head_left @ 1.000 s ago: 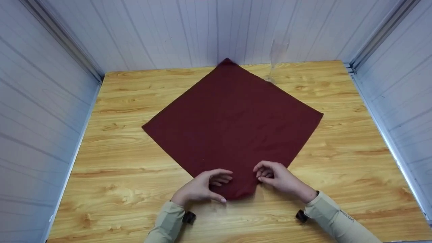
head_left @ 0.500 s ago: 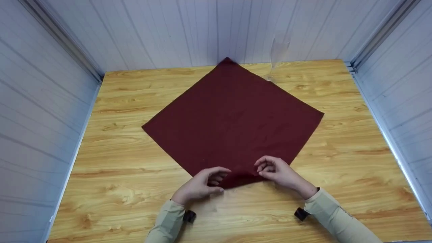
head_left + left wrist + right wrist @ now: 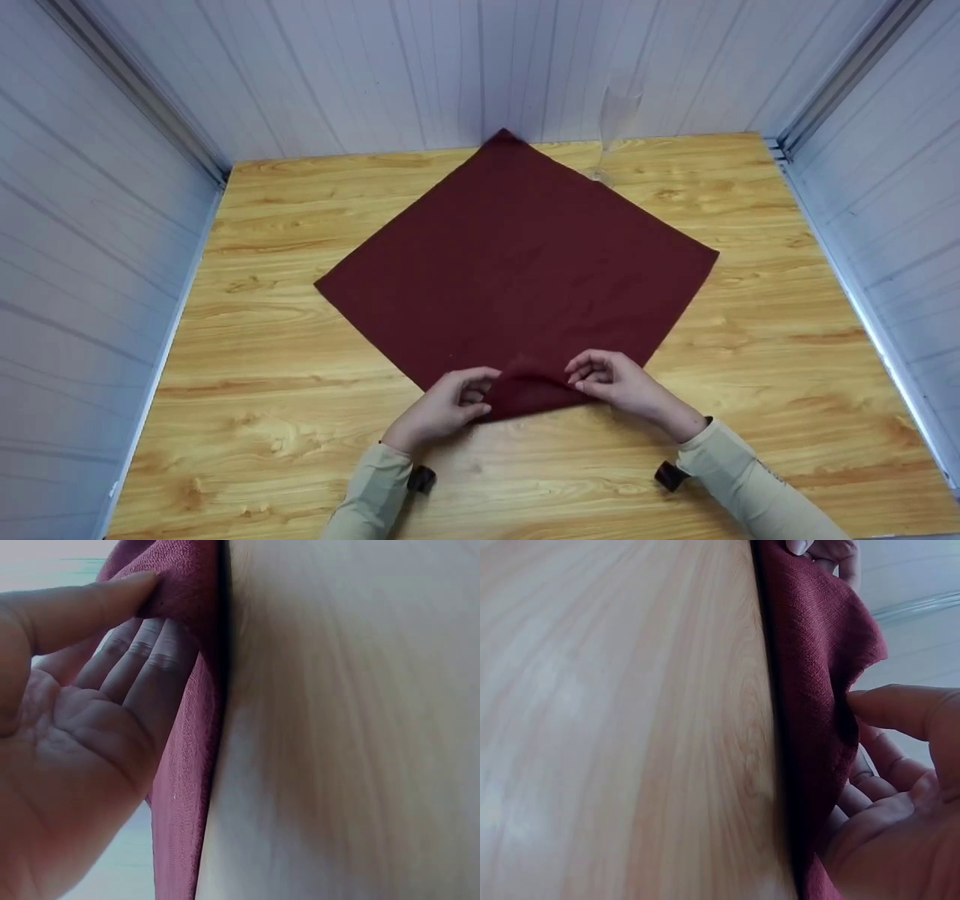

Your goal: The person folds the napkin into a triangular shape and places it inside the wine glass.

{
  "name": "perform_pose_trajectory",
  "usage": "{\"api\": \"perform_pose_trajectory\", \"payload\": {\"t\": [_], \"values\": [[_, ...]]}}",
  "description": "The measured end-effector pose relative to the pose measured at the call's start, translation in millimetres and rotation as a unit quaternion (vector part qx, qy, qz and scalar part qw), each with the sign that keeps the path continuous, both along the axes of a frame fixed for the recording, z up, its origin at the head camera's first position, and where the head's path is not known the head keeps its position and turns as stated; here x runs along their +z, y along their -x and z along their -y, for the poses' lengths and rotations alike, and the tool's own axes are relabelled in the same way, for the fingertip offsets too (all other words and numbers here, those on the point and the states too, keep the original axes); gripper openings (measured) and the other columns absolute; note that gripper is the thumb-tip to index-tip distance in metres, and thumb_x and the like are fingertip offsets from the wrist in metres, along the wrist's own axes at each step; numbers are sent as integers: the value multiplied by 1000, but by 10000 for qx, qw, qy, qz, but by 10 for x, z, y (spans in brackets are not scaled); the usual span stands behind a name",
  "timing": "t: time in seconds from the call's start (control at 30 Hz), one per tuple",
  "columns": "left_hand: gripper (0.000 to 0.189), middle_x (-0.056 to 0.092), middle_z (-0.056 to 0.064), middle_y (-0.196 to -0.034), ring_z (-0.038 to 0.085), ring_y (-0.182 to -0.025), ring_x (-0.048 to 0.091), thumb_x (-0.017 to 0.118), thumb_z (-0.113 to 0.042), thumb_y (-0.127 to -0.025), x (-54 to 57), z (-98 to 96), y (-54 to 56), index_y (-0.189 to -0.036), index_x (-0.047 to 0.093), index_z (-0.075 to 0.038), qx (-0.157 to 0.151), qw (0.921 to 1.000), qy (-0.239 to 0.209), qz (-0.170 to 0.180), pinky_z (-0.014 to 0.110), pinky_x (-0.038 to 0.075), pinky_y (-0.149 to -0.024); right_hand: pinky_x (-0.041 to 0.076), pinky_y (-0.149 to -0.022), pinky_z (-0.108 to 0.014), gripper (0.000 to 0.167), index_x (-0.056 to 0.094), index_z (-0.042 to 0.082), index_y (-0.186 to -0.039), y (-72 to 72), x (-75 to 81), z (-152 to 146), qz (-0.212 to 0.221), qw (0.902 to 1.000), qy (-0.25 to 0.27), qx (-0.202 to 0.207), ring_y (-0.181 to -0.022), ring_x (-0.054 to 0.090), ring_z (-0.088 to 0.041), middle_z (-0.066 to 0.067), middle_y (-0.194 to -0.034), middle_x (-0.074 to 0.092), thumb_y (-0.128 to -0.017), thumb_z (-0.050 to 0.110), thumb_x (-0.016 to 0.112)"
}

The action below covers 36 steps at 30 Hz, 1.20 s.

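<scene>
A dark red cloth napkin lies spread as a diamond on the wooden table, its near corner turned up and back. At the left of this fold, my left hand pinches the cloth; the left wrist view shows the thumb on top and the other fingers partly covered by the cloth. My right hand pinches the raised edge at the right end of the fold. In the right wrist view its thumb presses on the napkin, and the turned-up flap stands off the table.
Behind the napkin's upper right edge stands a clear stemmed glass, close to the back wall. White panel walls rise at the left and right of the wooden table.
The near corner has been lifted and turned back, so the napkin's near edge is now a straight fold. Both hands moved slightly away from the body; the left hand closed on the cloth.
</scene>
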<state>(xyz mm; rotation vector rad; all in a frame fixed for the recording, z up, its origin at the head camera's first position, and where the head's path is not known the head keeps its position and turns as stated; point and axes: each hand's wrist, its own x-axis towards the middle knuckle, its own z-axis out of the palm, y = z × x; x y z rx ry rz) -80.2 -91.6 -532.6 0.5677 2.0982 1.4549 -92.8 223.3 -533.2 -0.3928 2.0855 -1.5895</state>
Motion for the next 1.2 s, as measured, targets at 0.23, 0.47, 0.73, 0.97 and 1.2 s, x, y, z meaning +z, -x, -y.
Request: {"api": "perform_pose_trajectory", "payload": {"t": [0.23, 0.47, 0.73, 0.97, 1.2], "values": [[48, 57, 8, -125, 22, -108, 56, 61, 3, -91, 0, -15, 34, -136, 52, -9, 20, 9996, -113, -256, 33, 48, -90, 50, -79, -23, 25, 66, -1, -107, -24, 53, 39, 58, 9994, -222, -258, -92, 64, -18, -11, -102, 67, -92, 19, 65], [48, 56, 7, -125, 22, -109, 56, 62, -2, -92, -4, -6, 80, -137, 52, -14, 59, 9998, -127, -106, 31, 49, -88, 52, -75, -22, 25, 62, -8, -108, -14, 61, 47, 28, 9996, 5, -280, -88, 62, -19, -17, -102, 64, -87, 3, 69], [51, 58, 16, -113, 28, -98, 60, 65, 7, -87, 19, 26, 179, -134, 55, -8, 173, 9981, -517, 289, 32, 52, -82, 51, -73, -20, 23, 62, -9, -108, 40, 53, 31, 66, 9991, 1, -417, -87, 61, -16, -18, -103, 63, -88, 1, 67], [49, 59, 17, -108, 27, -92, 63, 65, 10, -85, 55, 66, 274, -131, 58, -7, 113, 9970, -661, 380, 31, 54, -81, 50, -73, -20, 22, 61, -11, -108, 92, 67, 30, 180, 9985, -3, -519, -88, 61, -18, -19, -104, 62, -88, -2, 65], [48, 61, 16, -110, 25, -94, 63, 65, 9, -86, -17, 70, 461, -130, 60, -9, 168, 9973, -671, 250, 32, 54, -81, 50, -75, -21, 24, 61, -10, -110, 235, 60, 15, 174, 9979, 75, -619, -91, 60, -20, -21, -107, 61, -88, -1, 66]]}}
